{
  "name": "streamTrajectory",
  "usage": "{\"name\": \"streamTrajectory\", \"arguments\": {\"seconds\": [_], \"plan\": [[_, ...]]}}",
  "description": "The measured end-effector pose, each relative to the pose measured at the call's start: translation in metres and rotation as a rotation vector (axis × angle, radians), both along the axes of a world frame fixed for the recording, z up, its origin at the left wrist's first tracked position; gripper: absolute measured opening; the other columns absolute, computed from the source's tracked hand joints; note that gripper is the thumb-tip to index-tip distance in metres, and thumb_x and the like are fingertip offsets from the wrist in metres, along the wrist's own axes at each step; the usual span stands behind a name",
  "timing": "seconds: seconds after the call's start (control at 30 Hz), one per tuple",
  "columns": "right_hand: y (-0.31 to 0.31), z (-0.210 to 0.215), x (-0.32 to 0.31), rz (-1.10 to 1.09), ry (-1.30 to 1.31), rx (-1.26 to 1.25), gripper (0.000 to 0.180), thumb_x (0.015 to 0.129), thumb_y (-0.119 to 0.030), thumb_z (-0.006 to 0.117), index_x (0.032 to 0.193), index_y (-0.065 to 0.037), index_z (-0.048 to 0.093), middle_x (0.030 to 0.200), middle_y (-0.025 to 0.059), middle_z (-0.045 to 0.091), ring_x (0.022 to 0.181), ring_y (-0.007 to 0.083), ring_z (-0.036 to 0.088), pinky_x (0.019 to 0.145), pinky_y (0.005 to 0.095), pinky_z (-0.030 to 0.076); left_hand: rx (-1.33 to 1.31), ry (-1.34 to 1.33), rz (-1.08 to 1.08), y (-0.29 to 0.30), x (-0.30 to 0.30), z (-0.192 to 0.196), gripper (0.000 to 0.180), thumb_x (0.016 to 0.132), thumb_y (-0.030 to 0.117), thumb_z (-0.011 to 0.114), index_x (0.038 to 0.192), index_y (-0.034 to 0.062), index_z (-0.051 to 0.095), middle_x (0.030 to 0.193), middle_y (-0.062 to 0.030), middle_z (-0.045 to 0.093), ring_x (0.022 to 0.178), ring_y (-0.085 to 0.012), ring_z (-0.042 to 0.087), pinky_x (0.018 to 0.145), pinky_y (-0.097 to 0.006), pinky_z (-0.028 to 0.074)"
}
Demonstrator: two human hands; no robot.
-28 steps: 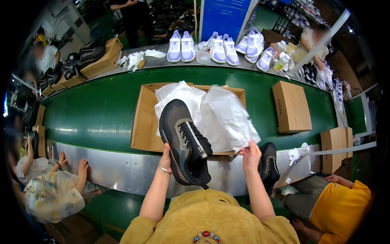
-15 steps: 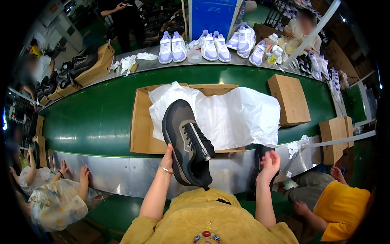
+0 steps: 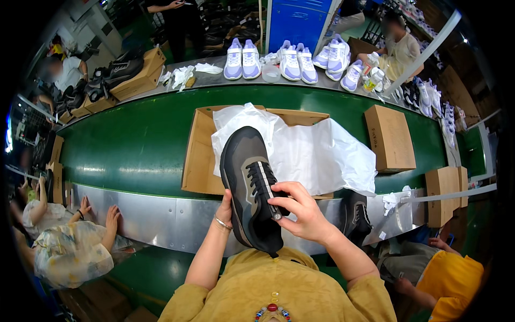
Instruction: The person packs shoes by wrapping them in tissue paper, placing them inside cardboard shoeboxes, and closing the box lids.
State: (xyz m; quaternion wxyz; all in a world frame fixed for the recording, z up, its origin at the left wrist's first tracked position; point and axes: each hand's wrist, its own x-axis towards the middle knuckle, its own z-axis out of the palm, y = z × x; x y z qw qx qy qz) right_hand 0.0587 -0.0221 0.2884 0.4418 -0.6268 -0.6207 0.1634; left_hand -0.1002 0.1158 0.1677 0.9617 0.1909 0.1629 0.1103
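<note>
Presently, in the head view, a black-and-grey shoe (image 3: pixel 242 161) is gripped along its side by the left hand (image 3: pixel 226 210) and at its tongue by the right hand (image 3: pixel 303 212), near an open box (image 3: pixel 199 153) draped with white paper (image 3: pixel 303 153).

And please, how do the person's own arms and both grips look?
Left grip and right grip are bare hands, without gloves. A slim silver-coloured bangle circles the left wrist; no band shows on the right wrist. The short sleeves are mustard yellow.
</note>
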Motion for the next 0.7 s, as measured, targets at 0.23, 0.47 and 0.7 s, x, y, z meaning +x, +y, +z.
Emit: {"name": "streamTrajectory", "arguments": {"seconds": [0.23,0.47,0.7], "plan": [[-0.008,-0.008,-0.001,-0.019,-0.054,0.125,0.037,0.057,0.004,0.061,0.093,-0.001,0.058,0.107,0.0169,0.049,0.102,0.0365,0.049,0.085,0.0403,0.043,-0.017,-0.031,-0.021,-0.004,0.007,0.002,0.087,0.071,0.06,0.06,0.131,0.0026,0.033,0.126,-0.0135,0.047,0.112,-0.0252,0.049,0.095,-0.039,0.042],[-0.021,-0.032,-0.009,-0.319,-0.389,0.051,0.041,0.069,-0.003,0.066,0.108,0.0,0.053,0.121,0.0324,0.037,0.111,0.0458,0.043,0.09,0.0447,0.041,-0.038,0.037,0.027,-0.002,0.029,-0.012,0.077,0.076,0.056,0.057,0.129,0.004,0.036,0.124,-0.0133,0.049,0.11,-0.0251,0.05,0.093,-0.038,0.043],[-0.005,-0.043,0.018,-0.583,0.158,-0.181,0.069,0.066,-0.025,0.076,0.122,-0.003,0.042,0.133,0.028,0.028,0.117,0.0371,0.04,0.086,0.0364,0.042,0.105,0.11,0.064,0.018,0.09,-0.018,0.071,0.08,0.052,0.056,0.122,-0.0022,0.04,0.114,-0.0143,0.054,0.099,-0.0242,0.057,0.083,-0.036,0.049]]}}
